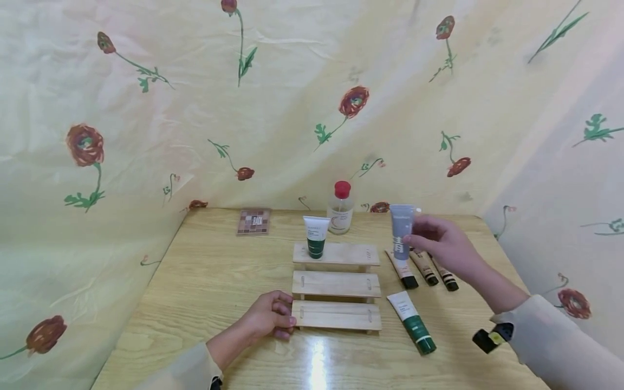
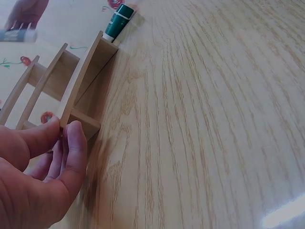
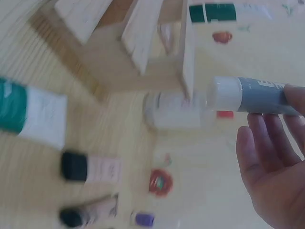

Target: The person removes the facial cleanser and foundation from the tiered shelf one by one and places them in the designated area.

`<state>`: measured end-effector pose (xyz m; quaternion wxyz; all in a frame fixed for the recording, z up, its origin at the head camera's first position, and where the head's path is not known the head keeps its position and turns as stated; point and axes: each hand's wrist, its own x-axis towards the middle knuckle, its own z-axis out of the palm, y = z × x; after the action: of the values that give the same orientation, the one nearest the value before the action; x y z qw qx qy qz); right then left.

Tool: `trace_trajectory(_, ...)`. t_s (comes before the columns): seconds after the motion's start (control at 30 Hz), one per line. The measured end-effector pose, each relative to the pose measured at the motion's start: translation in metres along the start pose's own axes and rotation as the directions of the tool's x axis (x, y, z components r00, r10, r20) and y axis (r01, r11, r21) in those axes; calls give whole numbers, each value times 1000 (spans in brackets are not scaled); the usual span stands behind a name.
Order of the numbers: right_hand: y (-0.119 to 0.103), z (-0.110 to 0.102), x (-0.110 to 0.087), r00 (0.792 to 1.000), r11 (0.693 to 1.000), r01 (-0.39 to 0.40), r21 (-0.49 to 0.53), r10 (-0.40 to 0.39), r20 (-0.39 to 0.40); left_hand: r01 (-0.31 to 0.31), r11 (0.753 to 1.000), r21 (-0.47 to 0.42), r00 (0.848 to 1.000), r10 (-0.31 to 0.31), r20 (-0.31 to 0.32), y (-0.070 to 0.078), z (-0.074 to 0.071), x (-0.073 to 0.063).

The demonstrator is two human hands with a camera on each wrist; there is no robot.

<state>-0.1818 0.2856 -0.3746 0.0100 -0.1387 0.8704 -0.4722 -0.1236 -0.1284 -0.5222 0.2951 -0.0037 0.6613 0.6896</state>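
Observation:
A small three-step wooden rack (image 1: 336,284) stands on the table. My left hand (image 1: 271,315) pinches the left end of its lowest step between thumb and fingers, also seen close up in the left wrist view. Raised to the right of the rack, my right hand (image 1: 446,244) holds a grey-blue squeeze tube (image 1: 402,230) upright, its white cap (image 3: 225,94) pointing down. On the top step, toward the left, a white and green tube (image 1: 316,238) stands on its cap. A larger white and green tube (image 1: 412,323) lies on the table right of the rack.
Several beige tubes with black caps, one of them (image 1: 423,266) in the middle, lie below the right hand. A clear bottle with a red cap (image 1: 340,208) stands behind the rack. An eyeshadow palette (image 1: 253,222) lies at the back left. Flowered cloth (image 1: 292,108) hangs behind the table.

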Motion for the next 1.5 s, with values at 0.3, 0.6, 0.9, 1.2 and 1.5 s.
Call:
trace_trajectory(0.3, 42, -28, -41, 990, 990, -139, 3, 139, 13, 0, 1000, -1, 1000, 0, 4, -1, 0, -1)
trace_trajectory(0.6, 91, -26, -71, 961, 960, -270, 77, 264, 86, -5, 1000, 9, 1000, 5, 2, -2, -1, 1)
trace_trajectory(0.9, 126, -10, -96, 919, 924, -367, 106, 344, 191, -4, 1000, -8, 1000, 4, 0, -4, 0, 1)
trace_trajectory(1.2, 146, -2, -109, 892, 902, -418, 105, 385, 239, -6, 1000, -4, 1000, 6, 3, 0, 0, 0)
trace_trajectory(1.5, 148, -1, -112, 866, 888, -459, 27, 441, 238, -3, 1000, -7, 1000, 3, -4, -2, 1, 2)
